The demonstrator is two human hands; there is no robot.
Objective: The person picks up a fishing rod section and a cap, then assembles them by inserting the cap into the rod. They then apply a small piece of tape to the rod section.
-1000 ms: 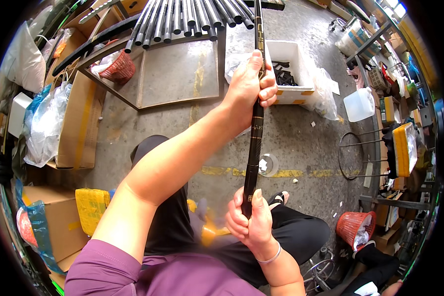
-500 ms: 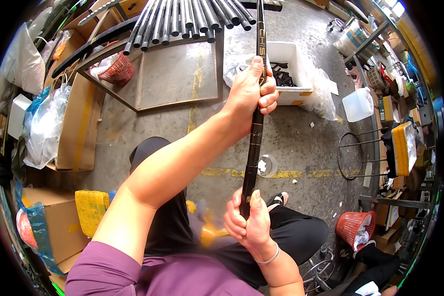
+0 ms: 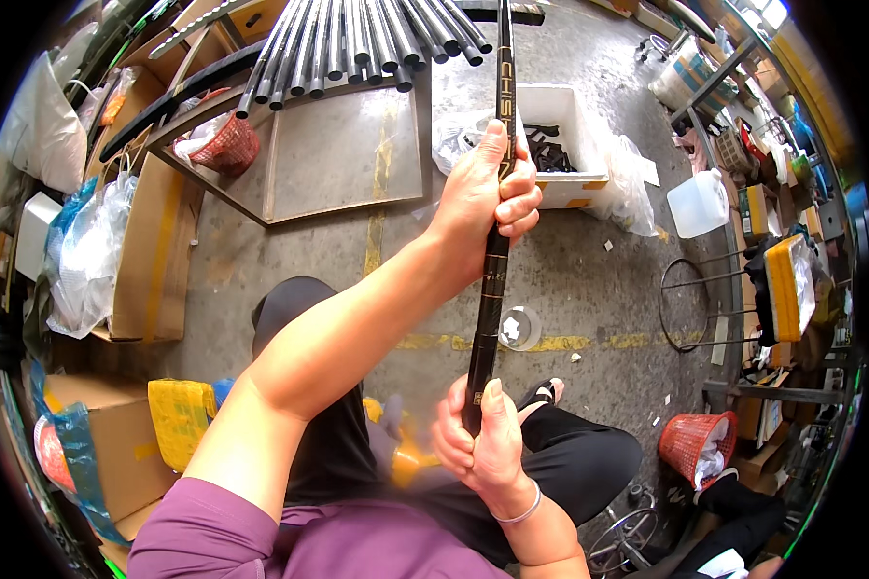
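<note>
A black telescopic fishing rod (image 3: 493,280) with gold markings stands nearly upright before me, its upper part running out past the top edge. My left hand (image 3: 488,203) is wrapped round it at mid-height, thumb lying along the shaft. Lower down, my right hand (image 3: 481,439) grips the butt end, with the thumb pointing up. Beyond my hands, several dark rod tubes (image 3: 362,43) fan out on a rack, their ends facing me.
A white foam box (image 3: 574,193) with black parts stands beyond the rod. Left are a metal frame (image 3: 348,206), a red basket (image 3: 227,145) and cardboard boxes (image 3: 150,261). At right are a white jug (image 3: 698,205), a stool (image 3: 787,289) and another red basket (image 3: 690,446).
Both hands and the rod have shifted slightly down and a little left. The grip of each hand looks the same.
</note>
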